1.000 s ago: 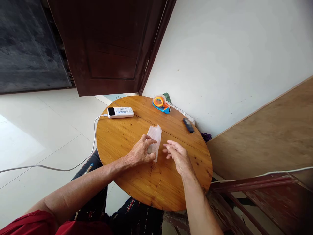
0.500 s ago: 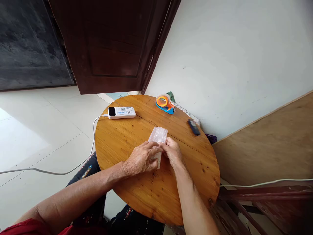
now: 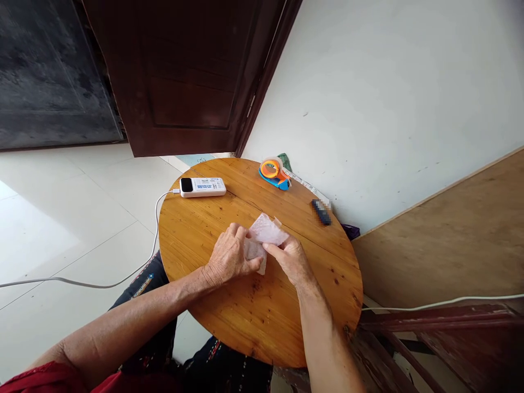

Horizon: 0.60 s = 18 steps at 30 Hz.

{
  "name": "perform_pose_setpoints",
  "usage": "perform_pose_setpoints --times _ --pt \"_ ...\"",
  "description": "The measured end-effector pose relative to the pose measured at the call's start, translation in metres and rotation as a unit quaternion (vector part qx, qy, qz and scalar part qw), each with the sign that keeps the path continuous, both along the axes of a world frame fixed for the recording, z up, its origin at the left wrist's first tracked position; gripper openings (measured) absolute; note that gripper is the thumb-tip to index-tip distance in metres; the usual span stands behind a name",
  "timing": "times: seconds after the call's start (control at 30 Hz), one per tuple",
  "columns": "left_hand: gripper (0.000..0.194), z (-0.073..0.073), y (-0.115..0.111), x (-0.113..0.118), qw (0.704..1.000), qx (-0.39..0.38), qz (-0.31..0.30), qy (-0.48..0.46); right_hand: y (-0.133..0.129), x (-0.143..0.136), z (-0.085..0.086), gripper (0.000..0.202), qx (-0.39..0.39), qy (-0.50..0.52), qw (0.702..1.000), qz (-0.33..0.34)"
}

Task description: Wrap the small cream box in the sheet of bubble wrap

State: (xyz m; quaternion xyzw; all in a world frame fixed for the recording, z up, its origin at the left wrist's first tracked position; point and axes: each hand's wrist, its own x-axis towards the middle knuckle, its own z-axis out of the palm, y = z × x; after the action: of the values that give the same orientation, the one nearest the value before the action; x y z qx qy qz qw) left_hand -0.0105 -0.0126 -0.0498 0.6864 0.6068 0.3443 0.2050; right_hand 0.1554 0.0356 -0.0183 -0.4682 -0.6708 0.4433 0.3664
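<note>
A crumpled, pale translucent piece of bubble wrap (image 3: 268, 230) lies near the middle of the round wooden table (image 3: 196, 229), its upper flap lying askew over a lower part. My left hand (image 3: 231, 254) grips its left side, fingers bent at the edge and thumb laid across the lower part. From the right, my right hand (image 3: 292, 259) pinches the upper flap between thumb and fingers. A small tape-like tab sticks up behind that flap. Whether anything is wrapped inside, I cannot tell.
Toward the back left lies a white power bank (image 3: 203, 187) with a cable running off the table. An orange and blue tape dispenser (image 3: 274, 173) stands at the back, near the wall. Right of it is a dark, partly blurred object (image 3: 321, 212).
The upper flap of the bubble wrap has turned and shifted right with my right hand. My left hand has slid left, uncovering more of the lower part.
</note>
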Motion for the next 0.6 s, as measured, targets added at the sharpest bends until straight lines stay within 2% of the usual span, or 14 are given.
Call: perform_pose_setpoints --times 0.1,0.2,0.27,0.37,0.43,0.5,0.6 --pt "0.062 -0.002 0.002 -0.001 0.999 0.015 0.024 -0.019 -0.012 0.002 0.011 0.009 0.060 -0.097 0.993 0.031" --pt "0.083 -0.003 0.007 -0.004 0.998 0.012 -0.018 -0.064 -0.026 0.004 0.014 0.008 0.113 -0.131 0.984 0.046" --pt "0.075 -0.002 0.011 -0.006 0.992 0.011 -0.073 -0.099 -0.034 0.005 0.012 0.010 0.148 -0.141 0.978 0.050" --pt "0.036 0.000 0.013 -0.010 0.981 0.015 -0.138 -0.137 -0.045 0.011 0.005 0.009 0.188 -0.168 0.967 0.047" --pt "0.020 0.003 0.013 -0.016 0.974 0.006 -0.173 -0.149 -0.050 0.014 -0.001 0.018 0.203 -0.193 0.959 0.051" --pt "0.023 0.007 0.011 -0.023 0.964 -0.007 -0.220 -0.151 -0.054 0.017 -0.007 0.033 0.217 -0.213 0.951 0.055" --pt "0.047 0.013 0.008 -0.034 0.947 -0.014 -0.296 -0.126 -0.056 0.015 -0.015 0.042 0.247 -0.218 0.943 0.040"
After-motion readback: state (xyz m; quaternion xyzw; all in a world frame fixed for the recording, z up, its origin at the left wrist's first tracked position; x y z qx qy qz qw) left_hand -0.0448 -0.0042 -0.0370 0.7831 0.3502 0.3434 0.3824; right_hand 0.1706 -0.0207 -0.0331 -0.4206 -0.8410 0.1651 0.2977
